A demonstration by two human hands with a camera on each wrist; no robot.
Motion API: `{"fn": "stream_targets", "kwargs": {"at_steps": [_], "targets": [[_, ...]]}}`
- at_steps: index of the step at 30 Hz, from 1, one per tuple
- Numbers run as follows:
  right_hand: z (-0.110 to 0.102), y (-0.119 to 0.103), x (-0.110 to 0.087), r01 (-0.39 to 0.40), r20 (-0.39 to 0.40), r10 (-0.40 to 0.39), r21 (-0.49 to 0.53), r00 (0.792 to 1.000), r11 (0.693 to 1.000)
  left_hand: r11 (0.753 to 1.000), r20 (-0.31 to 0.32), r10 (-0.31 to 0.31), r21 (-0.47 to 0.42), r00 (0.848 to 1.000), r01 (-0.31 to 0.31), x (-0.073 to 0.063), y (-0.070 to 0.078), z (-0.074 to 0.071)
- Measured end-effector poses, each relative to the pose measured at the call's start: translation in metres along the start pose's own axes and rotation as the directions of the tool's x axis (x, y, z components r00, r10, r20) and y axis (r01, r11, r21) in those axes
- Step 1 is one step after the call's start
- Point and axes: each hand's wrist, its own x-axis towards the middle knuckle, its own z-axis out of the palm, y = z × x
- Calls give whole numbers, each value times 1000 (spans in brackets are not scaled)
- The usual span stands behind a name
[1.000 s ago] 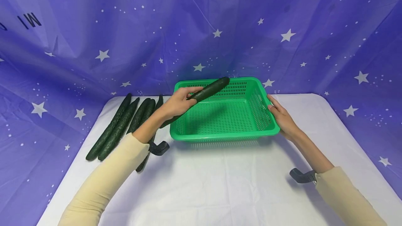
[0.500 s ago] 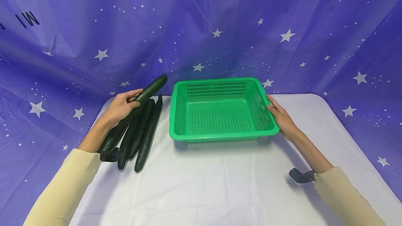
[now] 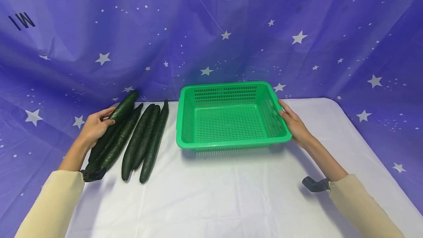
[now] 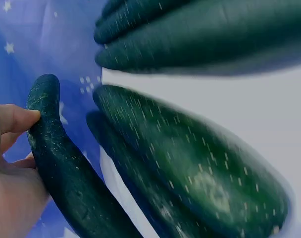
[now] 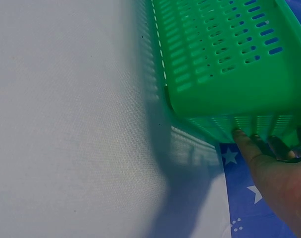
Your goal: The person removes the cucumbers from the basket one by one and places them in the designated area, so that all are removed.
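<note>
At the table's left side my left hand (image 3: 96, 127) pinches a dark green cucumber (image 3: 123, 106) between thumb and fingers. In the left wrist view this cucumber (image 4: 66, 158) slants apart from two others, the nearer one (image 4: 200, 163) being pale-spotted. In the head view it overlaps the cucumbers lying under it, such as this one (image 3: 120, 140). A group of three cucumbers (image 3: 154, 142) lies just to their right. My right hand (image 3: 295, 124) holds the right end of a green plastic basket (image 3: 231, 144), fingers at its rim. Nothing lies inside the basket.
A white cloth (image 3: 211, 194) covers the table. Behind and at both sides hangs a purple curtain (image 3: 244, 54) with white stars, close to the back of the basket. Dark wrist mounts (image 3: 315, 184) stick out from both sleeves.
My left hand has carried the cucumber from over the basket leftward, past the group of three, to the leftmost cucumbers, and lowered it. The right hand and basket stay about where they were.
</note>
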Motion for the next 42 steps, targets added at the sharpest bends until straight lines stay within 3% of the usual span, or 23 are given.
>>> {"fn": "stream_targets", "kwargs": {"at_steps": [9,17,30,37,42], "targets": [[0,0,-1,6,6,-6,3,1000,1000,999,-54,-17,31,998,18,-5,-31,-14],[1,-1,-1,-2,-2,2,14,1000,1000,993,-63,-65,92,996,70,-8,-48,-14],[1,0,-1,18,23,-18,16,1000,1000,981,-65,-44,185,997,56,-10,-64,-13],[-1,-1,-2,19,18,-19,19,1000,1000,971,-62,-57,227,996,69,-8,-61,-10],[-4,-2,-5,5,-6,-5,-63,1000,998,948,-58,-88,302,994,101,-4,-58,-5]]}}
